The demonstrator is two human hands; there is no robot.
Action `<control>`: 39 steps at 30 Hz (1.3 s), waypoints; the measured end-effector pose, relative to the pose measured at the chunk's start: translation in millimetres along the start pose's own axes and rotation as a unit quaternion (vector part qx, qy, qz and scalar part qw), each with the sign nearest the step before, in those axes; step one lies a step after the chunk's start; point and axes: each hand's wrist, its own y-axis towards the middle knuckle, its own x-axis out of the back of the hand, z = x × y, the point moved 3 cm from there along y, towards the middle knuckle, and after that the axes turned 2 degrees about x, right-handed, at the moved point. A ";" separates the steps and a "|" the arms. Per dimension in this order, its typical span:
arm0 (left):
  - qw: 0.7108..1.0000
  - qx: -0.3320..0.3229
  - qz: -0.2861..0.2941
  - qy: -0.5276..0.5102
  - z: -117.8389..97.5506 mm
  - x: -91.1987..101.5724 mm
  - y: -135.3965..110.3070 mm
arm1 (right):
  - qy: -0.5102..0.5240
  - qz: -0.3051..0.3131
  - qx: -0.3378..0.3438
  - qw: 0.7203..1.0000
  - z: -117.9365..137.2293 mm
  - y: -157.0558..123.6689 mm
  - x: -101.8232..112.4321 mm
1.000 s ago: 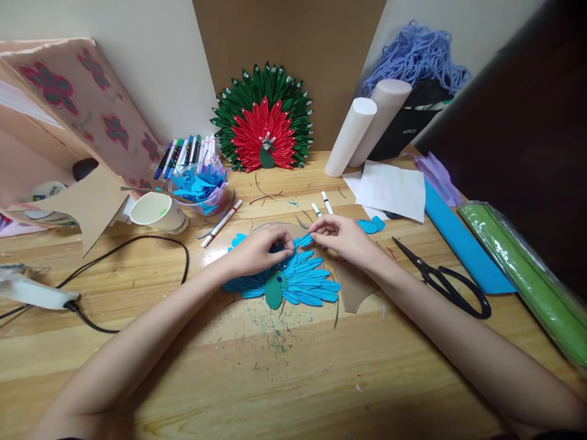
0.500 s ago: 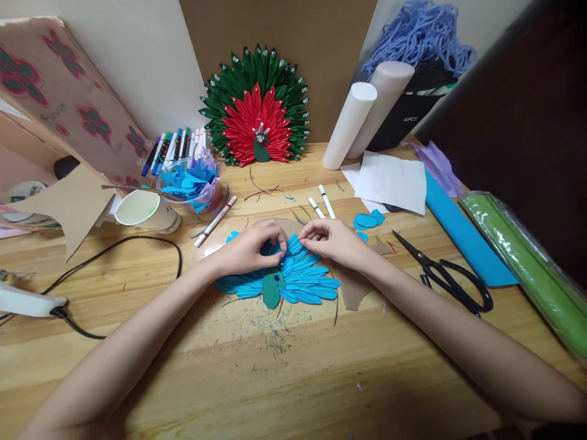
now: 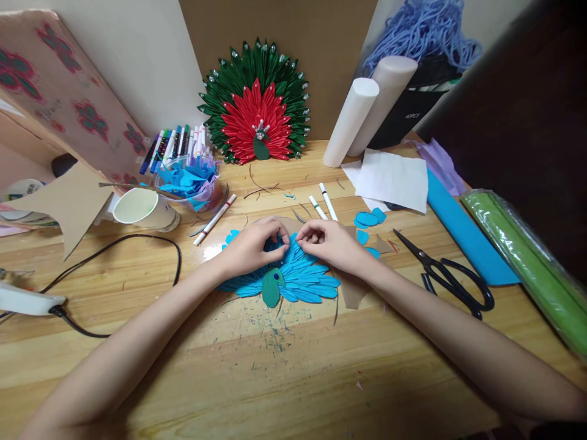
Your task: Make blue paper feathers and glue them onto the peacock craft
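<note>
In the head view, the blue paper bird (image 3: 293, 282) lies flat in the middle of the surface (image 3: 257, 379), under and between the two hands. Its green head (image 3: 270, 293) is in place and has a dark blue eye (image 3: 276, 276); the blue feathers (image 3: 318, 287) spread in several layers on both sides, so I judge that a large part is done. Above the feathers, a strip of cardboard (image 3: 293, 225) shows bare, and this part seems to be left. The left hand (image 3: 261, 245) is curved, with thumb and forefinger nearly meeting over the upper feathers; I cannot tell if something is between them. The right hand (image 3: 326, 242) has its fingers drawn together at the upper edge of the feathers; whether they pinch one is not clear. Some loose blue pieces (image 3: 367, 219) lie apart, near the right hand, not attached to the bird.
</note>
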 end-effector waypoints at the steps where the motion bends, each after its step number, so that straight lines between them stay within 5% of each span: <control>1: 1.000 0.004 -0.007 0.008 -0.6 -0.8 0.2 | -0.006 -0.004 0.004 1.000 -1.4 0.0 -0.1; 14: 0.999 0.007 -0.024 0.043 -4.8 -5.0 -0.4 | -0.191 0.049 0.164 0.966 27.0 -3.3 21.8; 21: 0.998 0.004 -0.023 0.052 -4.7 -5.7 -0.4 | -0.164 0.037 0.084 0.982 11.3 4.1 15.7; 39: 0.996 0.014 -0.025 0.079 -7.6 -5.9 -0.6 | -0.172 0.026 0.083 0.981 10.6 4.2 11.6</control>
